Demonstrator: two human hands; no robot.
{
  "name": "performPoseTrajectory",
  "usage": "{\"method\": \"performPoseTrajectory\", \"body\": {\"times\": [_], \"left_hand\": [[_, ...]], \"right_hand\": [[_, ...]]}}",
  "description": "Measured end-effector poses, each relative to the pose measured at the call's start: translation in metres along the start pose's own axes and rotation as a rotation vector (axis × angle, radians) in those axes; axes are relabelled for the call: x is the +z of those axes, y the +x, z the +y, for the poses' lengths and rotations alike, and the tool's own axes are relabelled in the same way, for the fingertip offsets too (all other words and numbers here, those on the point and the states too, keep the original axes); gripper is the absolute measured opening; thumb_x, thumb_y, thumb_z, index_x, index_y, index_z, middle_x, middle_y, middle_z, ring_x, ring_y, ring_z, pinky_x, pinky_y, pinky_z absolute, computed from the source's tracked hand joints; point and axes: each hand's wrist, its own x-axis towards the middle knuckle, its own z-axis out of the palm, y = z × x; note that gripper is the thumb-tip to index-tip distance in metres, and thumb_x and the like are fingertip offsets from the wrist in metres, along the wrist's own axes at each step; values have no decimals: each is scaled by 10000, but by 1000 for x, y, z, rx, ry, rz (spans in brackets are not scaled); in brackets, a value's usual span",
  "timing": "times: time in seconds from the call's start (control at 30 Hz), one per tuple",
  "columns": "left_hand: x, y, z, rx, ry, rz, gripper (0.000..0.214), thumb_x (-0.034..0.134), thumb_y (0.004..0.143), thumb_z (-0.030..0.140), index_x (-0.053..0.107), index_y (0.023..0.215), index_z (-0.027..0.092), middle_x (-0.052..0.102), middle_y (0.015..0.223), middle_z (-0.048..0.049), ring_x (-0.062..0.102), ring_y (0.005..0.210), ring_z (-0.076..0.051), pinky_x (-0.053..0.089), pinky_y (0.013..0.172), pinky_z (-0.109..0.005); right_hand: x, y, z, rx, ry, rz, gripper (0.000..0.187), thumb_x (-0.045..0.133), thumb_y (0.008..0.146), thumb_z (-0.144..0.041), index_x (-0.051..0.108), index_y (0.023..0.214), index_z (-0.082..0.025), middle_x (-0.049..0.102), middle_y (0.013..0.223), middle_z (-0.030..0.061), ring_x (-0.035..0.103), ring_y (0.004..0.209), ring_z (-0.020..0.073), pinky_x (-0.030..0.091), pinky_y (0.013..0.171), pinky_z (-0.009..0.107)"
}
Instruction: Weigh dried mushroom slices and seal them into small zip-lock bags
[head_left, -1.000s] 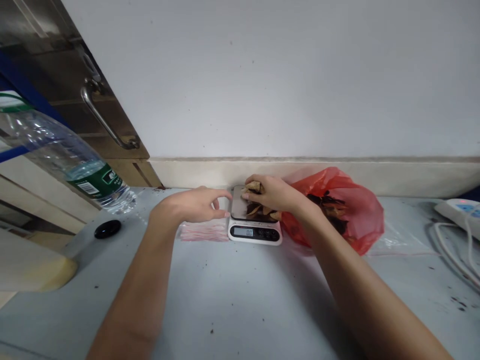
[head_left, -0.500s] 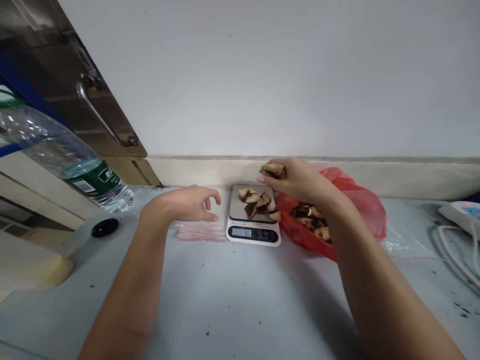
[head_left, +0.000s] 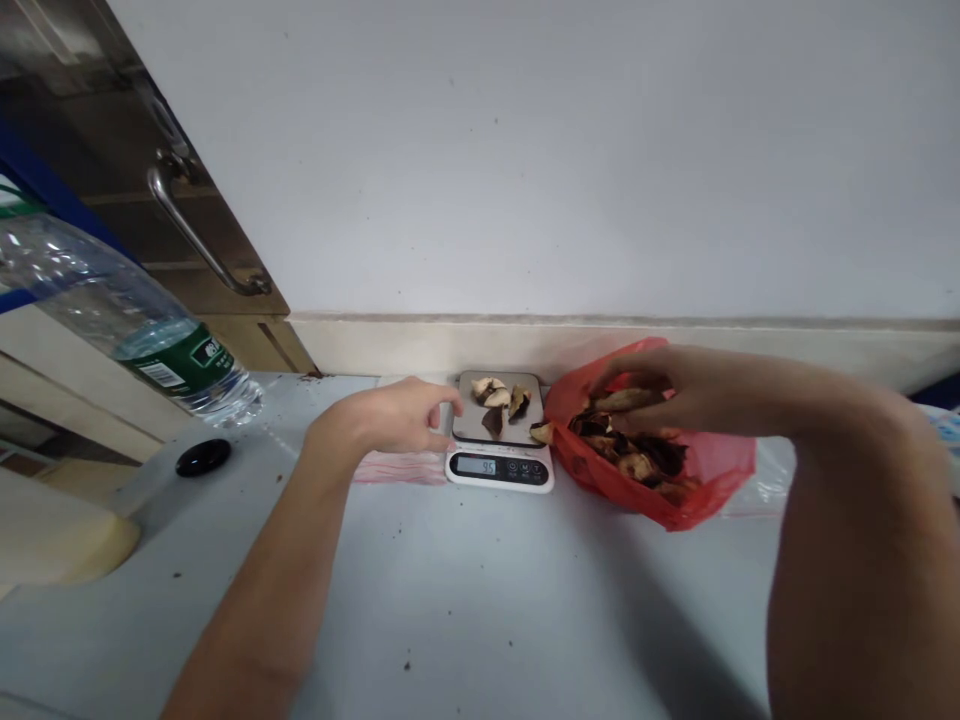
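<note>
On the table a small white kitchen scale [head_left: 500, 473] carries several curled pieces of dried peel [head_left: 490, 390], pale on one face and dark brown on the other; its display seems to read 95 or 9.5. My left hand [head_left: 405, 415] is open at the scale's left edge, thumb and fingers apart, above a stack of clear zip bags [head_left: 401, 468]. To the right of the scale, a red plastic bag [head_left: 600, 488] lies open, full of more dried peel. Inside its mouth my right hand [head_left: 675, 395] has its fingers around a larger piece of dried peel [head_left: 626, 400].
At the left are a tilted water bottle [head_left: 180, 350], a black round object [head_left: 203, 458] and a pale, blurred container [head_left: 67, 530]. A clear plastic bag [head_left: 769, 480] lies beyond the red one. Behind the table rises a white wall [head_left: 525, 180].
My right hand has moved from above the scale rightward into the red bag, with a piece of dried peel. My left hand has come slightly closer to the scale.
</note>
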Motion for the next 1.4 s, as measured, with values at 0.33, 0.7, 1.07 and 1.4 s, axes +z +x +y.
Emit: {"method": "performPoseTrajectory", "body": {"times": [0.33, 0.7, 1.07, 1.4], "left_hand": [[-3, -3, -12, -141, 7, -48, 568, 621, 797, 507, 608, 1312, 267, 709, 1232, -77, 690, 968, -247, 493, 742, -303], [-4, -6, -12, -146, 6, -21, 539, 606, 809, 531, 608, 1295, 299, 724, 1221, -64, 702, 923, -239, 485, 709, -294], [-2, -3, -22, -193, 52, -59, 608, 739, 700, 402, 599, 1279, 278, 716, 1257, -83, 703, 1020, -265, 514, 766, -304], [-1, -2, -16, -148, 43, -39, 570, 737, 725, 449, 611, 1256, 285, 725, 1227, -69, 701, 1012, -257, 504, 752, -294]], "right_hand": [[12, 0, -37, -55, -112, 76, 238, 693, 782, -158, 765, 962, -296, 755, 953, 21, 674, 803, 213, 458, 627, 287], [47, 29, -53, -179, -252, -82, 193, 656, 793, -37, 685, 744, -221, 668, 790, 77, 614, 1068, 304, 460, 786, 324], [10, 4, -23, -5, -134, 114, 193, 631, 878, -216, 658, 688, -236, 673, 685, 16, 594, 626, 174, 411, 589, 309], [27, 21, 8, 248, -170, -125, 224, 663, 735, -149, 551, 568, -247, 680, 679, 52, 669, 635, 240, 503, 574, 366]]}}
